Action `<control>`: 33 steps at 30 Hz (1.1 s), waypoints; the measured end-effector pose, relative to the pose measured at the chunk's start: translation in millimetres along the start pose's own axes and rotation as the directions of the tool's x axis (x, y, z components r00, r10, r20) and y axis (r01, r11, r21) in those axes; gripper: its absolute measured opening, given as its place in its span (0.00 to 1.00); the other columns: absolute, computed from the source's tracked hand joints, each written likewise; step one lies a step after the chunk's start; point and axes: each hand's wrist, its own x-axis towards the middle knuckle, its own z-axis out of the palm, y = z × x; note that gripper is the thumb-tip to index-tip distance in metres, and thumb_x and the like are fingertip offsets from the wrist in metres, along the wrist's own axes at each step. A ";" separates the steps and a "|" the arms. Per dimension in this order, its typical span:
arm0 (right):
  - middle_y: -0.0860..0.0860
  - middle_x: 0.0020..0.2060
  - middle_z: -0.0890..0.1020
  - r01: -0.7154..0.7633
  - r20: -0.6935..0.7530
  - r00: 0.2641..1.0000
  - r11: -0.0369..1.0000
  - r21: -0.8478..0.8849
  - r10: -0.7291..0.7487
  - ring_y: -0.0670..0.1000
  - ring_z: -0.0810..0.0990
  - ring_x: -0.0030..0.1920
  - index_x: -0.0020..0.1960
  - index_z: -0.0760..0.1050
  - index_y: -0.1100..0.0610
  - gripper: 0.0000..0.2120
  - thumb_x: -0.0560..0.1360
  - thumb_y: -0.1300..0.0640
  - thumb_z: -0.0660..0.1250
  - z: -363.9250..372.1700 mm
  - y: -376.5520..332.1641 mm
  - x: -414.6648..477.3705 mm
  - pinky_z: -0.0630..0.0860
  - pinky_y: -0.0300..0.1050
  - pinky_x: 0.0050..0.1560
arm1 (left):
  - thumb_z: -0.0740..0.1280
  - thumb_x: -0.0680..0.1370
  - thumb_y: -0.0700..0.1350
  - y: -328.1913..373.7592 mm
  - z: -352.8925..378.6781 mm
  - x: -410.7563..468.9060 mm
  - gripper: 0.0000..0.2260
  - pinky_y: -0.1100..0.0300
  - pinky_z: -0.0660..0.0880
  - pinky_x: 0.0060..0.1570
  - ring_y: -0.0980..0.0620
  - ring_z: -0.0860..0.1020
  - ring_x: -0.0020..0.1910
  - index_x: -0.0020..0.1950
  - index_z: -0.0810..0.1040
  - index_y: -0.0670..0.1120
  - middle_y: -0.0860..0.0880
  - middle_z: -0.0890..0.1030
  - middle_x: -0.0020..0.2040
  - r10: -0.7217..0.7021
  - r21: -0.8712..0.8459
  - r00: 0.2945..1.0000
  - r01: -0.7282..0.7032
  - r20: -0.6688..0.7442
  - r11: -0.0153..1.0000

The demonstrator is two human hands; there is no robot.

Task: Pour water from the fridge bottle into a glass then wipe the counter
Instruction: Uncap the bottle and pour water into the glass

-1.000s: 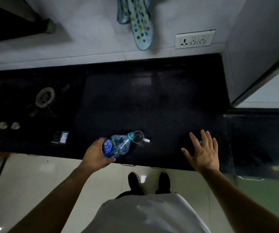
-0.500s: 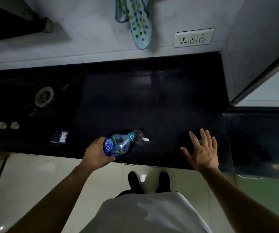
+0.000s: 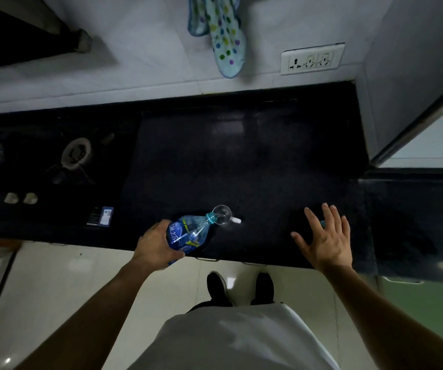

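Note:
My left hand [image 3: 156,247] grips a clear plastic bottle [image 3: 188,232] with a blue label, tilted so its neck rests over the rim of a clear glass [image 3: 222,214]. The glass stands on the black counter [image 3: 241,161] near its front edge. A small white piece [image 3: 237,220], perhaps the cap, lies just right of the glass. My right hand [image 3: 324,236] hovers flat over the counter to the right, fingers spread, holding nothing. A small blue thing [image 3: 322,223] peeks out beside its fingers; what it is cannot be told.
A gas hob [image 3: 76,153] with two white knobs [image 3: 20,198] sits on the left of the counter. A spotted cloth [image 3: 223,36] hangs on the tiled wall beside a socket plate [image 3: 312,59]. A grey fridge side [image 3: 412,76] rises at right. My feet [image 3: 239,288] stand below.
The view has shifted slightly. The bottle stays tilted at the glass and my right hand stays spread over the counter.

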 end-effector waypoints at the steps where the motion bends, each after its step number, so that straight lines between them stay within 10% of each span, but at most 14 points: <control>1: 0.59 0.78 0.55 0.000 -0.001 1.000 1.000 0.001 0.000 0.58 0.47 0.80 0.78 0.55 0.44 0.38 0.74 0.25 0.45 -0.4 -0.2 -0.1 0.47 0.59 0.78 | 0.84 0.59 0.50 -0.4 -0.1 -0.4 0.35 0.50 0.78 0.59 0.47 0.80 0.57 0.63 0.75 0.48 0.48 0.80 0.58 0.000 0.003 1.000 0.000 0.000 1.000; 33: 0.60 0.77 0.59 0.011 -0.053 0.999 1.000 0.016 -0.010 0.59 0.50 0.79 0.76 0.59 0.46 0.37 0.74 0.27 0.50 -1.1 -0.4 -2.0 0.51 0.60 0.77 | 0.84 0.58 0.53 -7.6 -0.5 -9.2 0.37 0.50 0.79 0.58 0.49 0.79 0.54 0.63 0.73 0.50 0.51 0.79 0.56 -0.006 -0.015 1.000 0.006 -0.013 1.000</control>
